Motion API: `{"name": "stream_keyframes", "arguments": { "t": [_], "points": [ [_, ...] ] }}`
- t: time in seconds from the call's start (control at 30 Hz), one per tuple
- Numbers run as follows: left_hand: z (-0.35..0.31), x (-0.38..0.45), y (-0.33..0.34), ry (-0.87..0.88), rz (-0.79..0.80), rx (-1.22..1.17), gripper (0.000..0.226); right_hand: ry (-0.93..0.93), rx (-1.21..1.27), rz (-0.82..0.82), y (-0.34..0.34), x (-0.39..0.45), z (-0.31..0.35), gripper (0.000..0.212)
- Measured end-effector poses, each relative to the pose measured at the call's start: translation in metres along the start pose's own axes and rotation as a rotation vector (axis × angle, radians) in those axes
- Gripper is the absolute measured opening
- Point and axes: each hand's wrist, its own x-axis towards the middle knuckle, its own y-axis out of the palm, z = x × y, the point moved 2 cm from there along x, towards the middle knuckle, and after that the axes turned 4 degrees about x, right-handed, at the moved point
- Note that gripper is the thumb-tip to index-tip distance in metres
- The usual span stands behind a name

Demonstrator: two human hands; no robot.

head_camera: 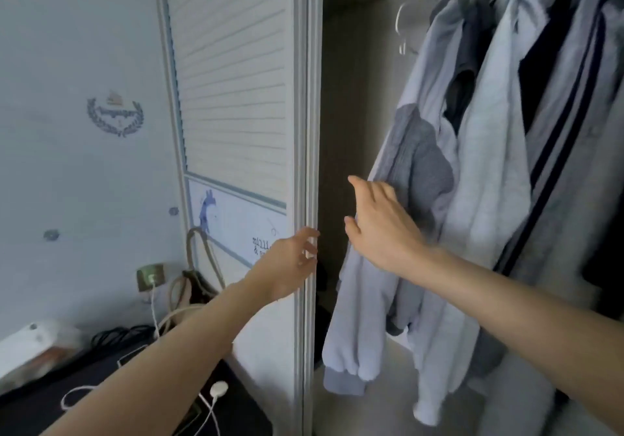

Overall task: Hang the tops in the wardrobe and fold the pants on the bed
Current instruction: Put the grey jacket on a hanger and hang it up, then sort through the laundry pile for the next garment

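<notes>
Wardrobe (pixel 351 104) open: soft, light tops (pixel 486 152) hang on its rail. Right hand (pixel 381 226), fingers spread, rests on a sleeve; left hand (pixel 290 260) fingers the door (pixel 236 81) edge. Hold by hanger.

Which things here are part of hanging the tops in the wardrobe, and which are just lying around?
Part of the job: wardrobe door, with the left hand at its edge; hanging tops; empty hanger; right hand against the grey top.

Lying about: charger cable; wall socket; bag straps.
</notes>
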Motion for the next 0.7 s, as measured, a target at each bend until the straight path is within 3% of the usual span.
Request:
{"name": "stream_keyframes", "arguments": {
  "t": [0.3, 0.7],
  "points": [
    [-0.014, -0.222, -0.027, -0.375, -0.201, 0.112, 0.029, -0.181, 0.473, 0.194, 0.029, -0.124, 0.096, 0.053],
    [-0.063, -0.526, -0.050, -1.004, -0.580, 0.146, 0.014, -0.498, 0.951, 0.576, 0.042, -0.298, 0.320, 0.049]
  ]
}}
